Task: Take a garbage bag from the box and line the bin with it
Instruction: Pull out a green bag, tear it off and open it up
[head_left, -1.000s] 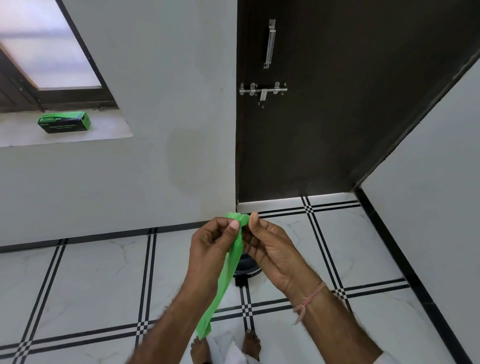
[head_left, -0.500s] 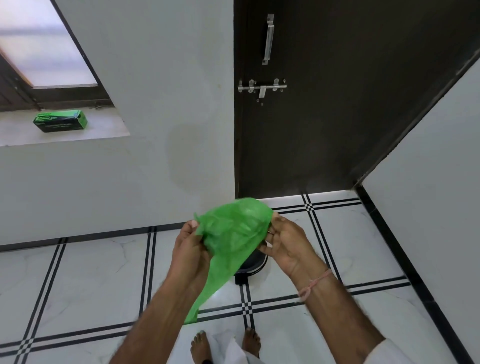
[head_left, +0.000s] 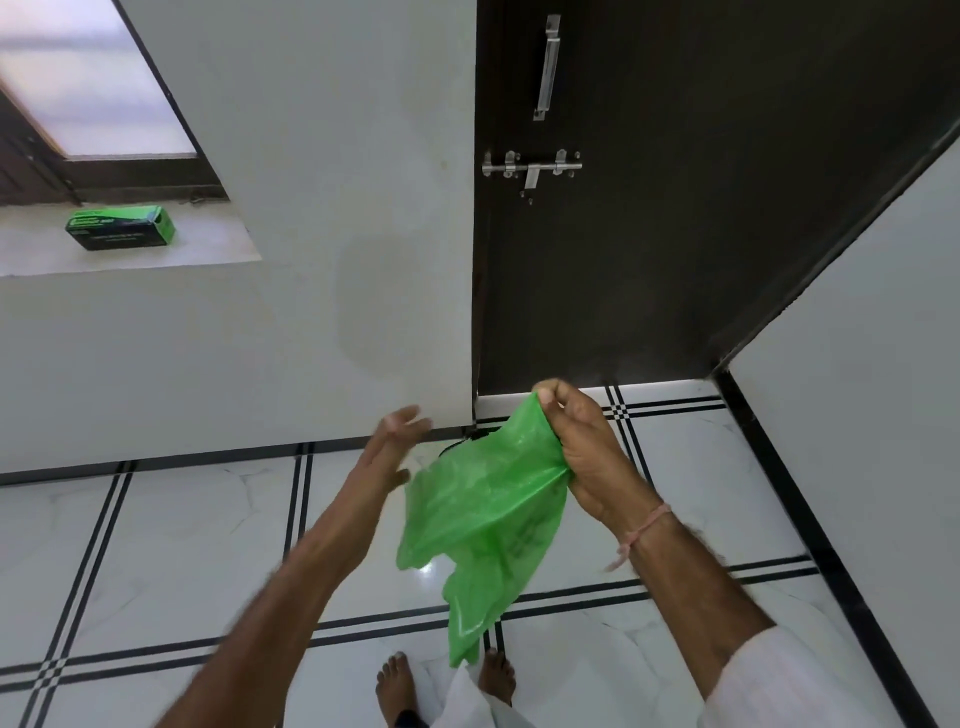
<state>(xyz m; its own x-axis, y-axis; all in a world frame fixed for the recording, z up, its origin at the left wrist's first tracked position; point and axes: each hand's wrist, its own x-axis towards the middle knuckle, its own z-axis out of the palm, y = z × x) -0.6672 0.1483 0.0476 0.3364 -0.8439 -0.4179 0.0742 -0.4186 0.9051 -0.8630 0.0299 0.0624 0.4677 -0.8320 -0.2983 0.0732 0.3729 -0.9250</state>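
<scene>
My right hand pinches the green garbage bag by its rim so it hangs loose; left hand, spread wide and empty beside it, looks ready to open it.

Bright, even daylight from frosted window at upper left, slightly blown out. Soft glare spot on glossy floor tile at lower centre. Left hand motion-blurred. Wide-angle bending at edges; dark door underexposed, little detail.
</scene>
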